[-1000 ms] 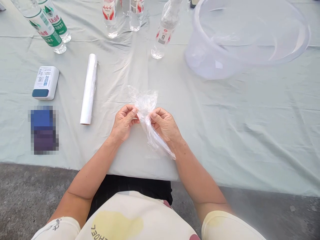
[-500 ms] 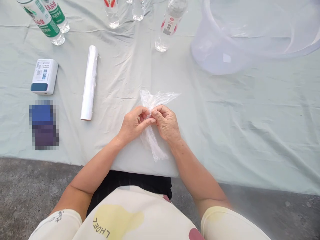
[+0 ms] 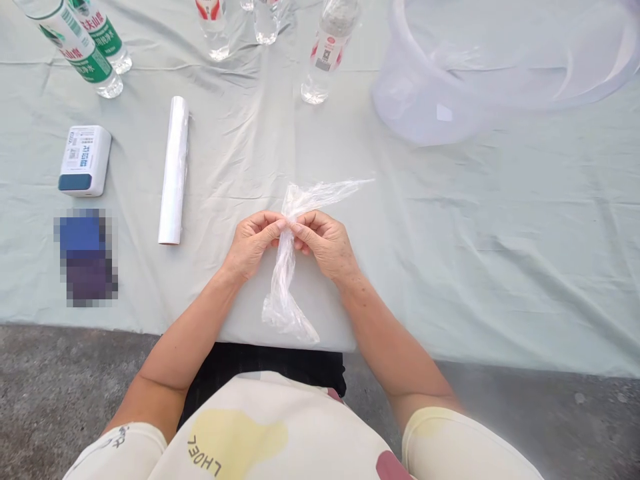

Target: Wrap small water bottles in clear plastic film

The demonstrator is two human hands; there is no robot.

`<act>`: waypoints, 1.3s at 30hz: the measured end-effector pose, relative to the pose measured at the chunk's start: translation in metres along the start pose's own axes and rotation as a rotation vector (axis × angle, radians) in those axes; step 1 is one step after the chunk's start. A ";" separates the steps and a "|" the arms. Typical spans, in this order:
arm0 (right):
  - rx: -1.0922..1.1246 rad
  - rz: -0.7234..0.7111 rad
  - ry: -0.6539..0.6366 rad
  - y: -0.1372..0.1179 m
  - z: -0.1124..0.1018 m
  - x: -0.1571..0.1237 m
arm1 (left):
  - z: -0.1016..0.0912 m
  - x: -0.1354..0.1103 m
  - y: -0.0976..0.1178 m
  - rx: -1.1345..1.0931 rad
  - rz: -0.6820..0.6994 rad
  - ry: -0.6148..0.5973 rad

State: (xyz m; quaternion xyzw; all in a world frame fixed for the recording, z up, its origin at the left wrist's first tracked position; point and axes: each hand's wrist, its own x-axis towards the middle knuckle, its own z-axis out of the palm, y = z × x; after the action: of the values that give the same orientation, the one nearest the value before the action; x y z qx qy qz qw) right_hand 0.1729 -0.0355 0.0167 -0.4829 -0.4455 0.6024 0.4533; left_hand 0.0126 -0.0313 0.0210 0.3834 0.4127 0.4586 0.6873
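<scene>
A crumpled clear plastic bag (image 3: 286, 277) is pinched between both my hands above the near edge of the table. My left hand (image 3: 251, 241) and my right hand (image 3: 326, 241) meet fingertip to fingertip, closed on the bag's middle. One end of the bag fans out up and to the right. The other end hangs down toward my lap.
A pale green cloth (image 3: 500, 220) covers the table. A white roll of plastic bags (image 3: 173, 170) lies to the left, with a small white box (image 3: 84, 161) beyond it. Several water bottles (image 3: 325, 50) stand at the back. A big clear plastic basin (image 3: 495, 63) sits back right.
The bag has been gathered into a narrower strip. Its lower end swung left and now hangs lower between my hands; the upper end stretched out to the right.
</scene>
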 end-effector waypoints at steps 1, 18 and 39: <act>-0.004 0.002 0.007 0.000 0.000 0.000 | -0.001 0.001 0.000 -0.029 -0.007 0.015; 0.150 0.007 0.118 -0.005 -0.004 0.006 | -0.005 -0.002 0.010 0.144 -0.101 -0.078; 0.055 0.021 0.175 -0.006 -0.015 0.010 | -0.013 0.006 0.011 0.039 0.017 0.277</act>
State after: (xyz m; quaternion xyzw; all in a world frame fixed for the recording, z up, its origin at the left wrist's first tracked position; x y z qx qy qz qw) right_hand 0.1877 -0.0233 0.0192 -0.5258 -0.3824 0.5745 0.4973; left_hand -0.0018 -0.0205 0.0248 0.3333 0.5092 0.5049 0.6121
